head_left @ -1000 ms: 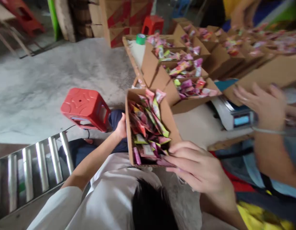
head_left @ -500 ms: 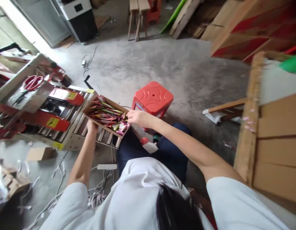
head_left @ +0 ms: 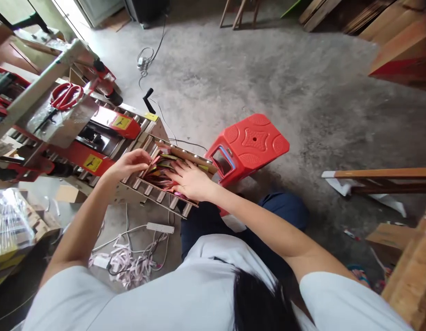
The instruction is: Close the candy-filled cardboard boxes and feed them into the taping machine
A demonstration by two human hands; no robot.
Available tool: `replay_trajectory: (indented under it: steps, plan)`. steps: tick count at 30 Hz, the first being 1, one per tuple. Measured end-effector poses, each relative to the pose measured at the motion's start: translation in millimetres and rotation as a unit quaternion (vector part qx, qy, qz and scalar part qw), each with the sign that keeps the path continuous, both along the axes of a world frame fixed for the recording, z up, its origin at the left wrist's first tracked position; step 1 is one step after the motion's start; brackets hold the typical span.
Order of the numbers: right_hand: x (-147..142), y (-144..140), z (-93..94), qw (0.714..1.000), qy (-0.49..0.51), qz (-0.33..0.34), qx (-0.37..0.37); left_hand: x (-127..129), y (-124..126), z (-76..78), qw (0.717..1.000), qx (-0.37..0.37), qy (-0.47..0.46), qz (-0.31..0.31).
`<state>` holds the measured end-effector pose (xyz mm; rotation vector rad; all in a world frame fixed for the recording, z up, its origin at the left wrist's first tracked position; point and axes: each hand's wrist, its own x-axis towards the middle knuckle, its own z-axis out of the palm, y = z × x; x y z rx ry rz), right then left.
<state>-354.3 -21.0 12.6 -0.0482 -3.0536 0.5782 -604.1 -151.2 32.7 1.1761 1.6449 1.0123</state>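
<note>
Here, in the head view, a cardboard box (head_left: 185, 158) full of coloured packets (head_left: 161, 172) sits on the rollers (head_left: 158, 195) of a sealing machine (head_left: 78, 138), so it needs no carrying. The right hand (head_left: 190, 181) lies flat and open on the packets, pressing them level. The left hand (head_left: 128, 163) curls loosely at the box's far edge, steadying it. A red stool (head_left: 250, 145) stands beside.
</note>
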Motion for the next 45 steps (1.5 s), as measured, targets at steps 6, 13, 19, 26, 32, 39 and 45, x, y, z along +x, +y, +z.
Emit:
replay_trajectory:
  steps: [6, 13, 19, 26, 32, 39, 45]
  plan:
    - [-13, -8, -22.5, 0.997, -0.067, -0.029, 0.036, 20, 51, 12.3, 0.915, -0.081, 0.295, -0.263]
    - [-7, 9, -11.7, 0.996, -0.044, 0.018, -0.075, 21, 32, 37.4, 0.883, -0.099, 0.312, -0.336]
    - [-3, 26, -15.2, 0.953, 0.079, 0.027, -0.291, 14, 8, 29.7, 0.919, -0.046, 0.300, -0.252]
    - [28, 6, -4.6, 0.914, 0.284, -0.060, -0.284, 39, 32, 2.3, 0.846, -0.094, 0.525, -0.017]
    - [41, 2, 6.2, 0.937, 0.259, -0.194, -0.134, 46, 32, 11.3, 0.850, -0.025, 0.502, -0.157]
    - [35, 11, 22.0, 0.937, 0.225, -0.229, -0.137, 53, 71, 19.8, 0.787, -0.058, 0.480, -0.383]
    - [18, 2, 53.1, 0.945, 0.046, -0.310, -0.095, 45, 100, 18.7, 0.784, -0.068, 0.461, -0.410]
